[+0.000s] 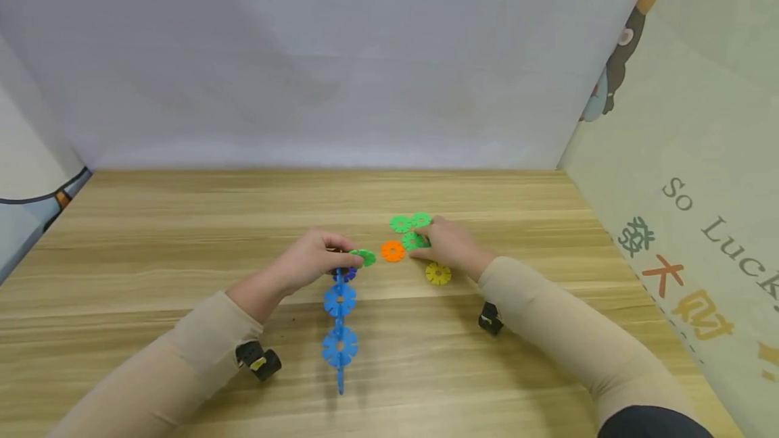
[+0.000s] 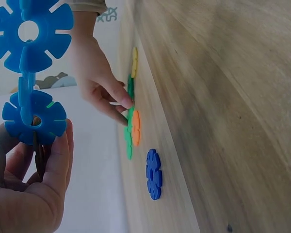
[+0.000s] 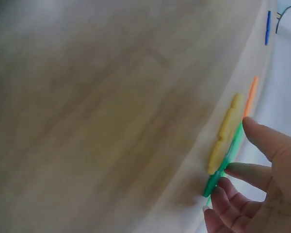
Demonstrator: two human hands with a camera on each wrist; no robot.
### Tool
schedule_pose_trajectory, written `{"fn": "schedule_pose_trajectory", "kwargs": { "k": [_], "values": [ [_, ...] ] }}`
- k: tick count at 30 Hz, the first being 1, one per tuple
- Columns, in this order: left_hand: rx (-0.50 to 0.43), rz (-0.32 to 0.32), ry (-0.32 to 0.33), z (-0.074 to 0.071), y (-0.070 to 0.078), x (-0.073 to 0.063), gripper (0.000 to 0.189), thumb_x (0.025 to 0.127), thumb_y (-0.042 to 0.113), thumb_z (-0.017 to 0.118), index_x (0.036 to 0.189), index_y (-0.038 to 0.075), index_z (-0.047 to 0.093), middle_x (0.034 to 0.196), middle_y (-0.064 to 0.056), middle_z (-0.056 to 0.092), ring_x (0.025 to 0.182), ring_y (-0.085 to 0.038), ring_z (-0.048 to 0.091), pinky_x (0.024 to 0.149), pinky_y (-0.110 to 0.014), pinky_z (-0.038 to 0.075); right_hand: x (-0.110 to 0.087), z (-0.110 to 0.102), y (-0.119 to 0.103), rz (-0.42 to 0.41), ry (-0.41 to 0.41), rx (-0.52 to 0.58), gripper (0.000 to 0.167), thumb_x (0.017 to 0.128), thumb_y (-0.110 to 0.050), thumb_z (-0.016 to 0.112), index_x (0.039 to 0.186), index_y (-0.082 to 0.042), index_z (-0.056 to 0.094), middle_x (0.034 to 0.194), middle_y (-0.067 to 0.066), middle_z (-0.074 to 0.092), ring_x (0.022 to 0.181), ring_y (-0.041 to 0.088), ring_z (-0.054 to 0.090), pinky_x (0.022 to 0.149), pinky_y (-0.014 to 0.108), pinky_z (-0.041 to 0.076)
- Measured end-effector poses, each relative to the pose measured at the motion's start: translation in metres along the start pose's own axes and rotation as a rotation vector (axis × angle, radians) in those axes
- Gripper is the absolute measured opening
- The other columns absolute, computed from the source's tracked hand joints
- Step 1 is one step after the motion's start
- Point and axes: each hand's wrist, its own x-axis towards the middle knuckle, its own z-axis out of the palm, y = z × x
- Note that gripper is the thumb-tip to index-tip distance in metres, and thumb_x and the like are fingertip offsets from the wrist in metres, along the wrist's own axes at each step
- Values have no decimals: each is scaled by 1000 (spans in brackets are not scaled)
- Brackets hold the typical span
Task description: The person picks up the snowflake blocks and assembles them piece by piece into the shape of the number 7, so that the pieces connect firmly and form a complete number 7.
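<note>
My left hand (image 1: pixel 310 261) pinches the far end of a chain of slotted plastic snowflake discs. Several light blue discs (image 1: pixel 339 300) are interlocked along it, held above the table. At the fingertips are a green disc (image 1: pixel 364 257) and a brownish disc (image 2: pixel 39 158), partly hidden by the fingers. My right hand (image 1: pixel 453 245) has its thumb and fingers at the edges of a green disc (image 1: pixel 412 241) lying on the table. Beside it lies an orange disc (image 1: pixel 392 251), and a yellow disc (image 1: pixel 438 274) is nearer me.
Two more green discs (image 1: pixel 400 224) lie just beyond the right hand. Under the left hand, a dark blue disc (image 2: pixel 154 174) rests on the wooden table (image 1: pixel 182 222). A pale cloth (image 1: pixel 304 86) hangs behind the table, and a printed sheet (image 1: pixel 688 154) stands at the right.
</note>
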Motion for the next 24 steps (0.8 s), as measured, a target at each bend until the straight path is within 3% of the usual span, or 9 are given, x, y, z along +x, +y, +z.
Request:
{"fn": "schedule_pose_trajectory", "kwargs": {
  "k": [4,7,13,17,24],
  "values": [
    [4,-2,0,0,-1,1,22,88,17,65,95,-4,68,84,-19,65,66,-15,55,67,-33,49,2,2,-3,-22,34,35,51,87,-35,66,126,-4,57,102,8,52,84,18,47,71,29,43],
    [-2,-9,4,1,-1,2,20,88,16,65,94,-3,69,85,-19,65,67,-15,56,67,-32,49,3,0,-3,-4,38,144,46,84,-27,70,119,0,57,106,9,55,94,20,52,82,33,46],
    [-21,-10,1,6,-7,-1,23,89,18,65,93,-5,67,83,-17,65,67,-16,56,70,-37,50,-4,-5,-4,0,31,488,28,93,-12,58,118,0,53,97,11,59,86,22,61,74,32,51],
    [-39,-5,6,9,-10,-2,22,89,18,65,92,-3,67,82,-16,65,68,-17,57,70,-38,50,-17,-9,-11,-40,55,760,31,97,-11,50,125,2,53,97,12,58,86,30,63,75,35,53],
    [-86,-28,34,4,-5,3,19,89,16,64,92,-2,64,82,-16,64,68,-18,58,67,-36,50,-31,-17,-29,-43,80,988,32,92,-15,59,120,1,58,90,13,64,86,42,58,78,46,51]
  ]
}}
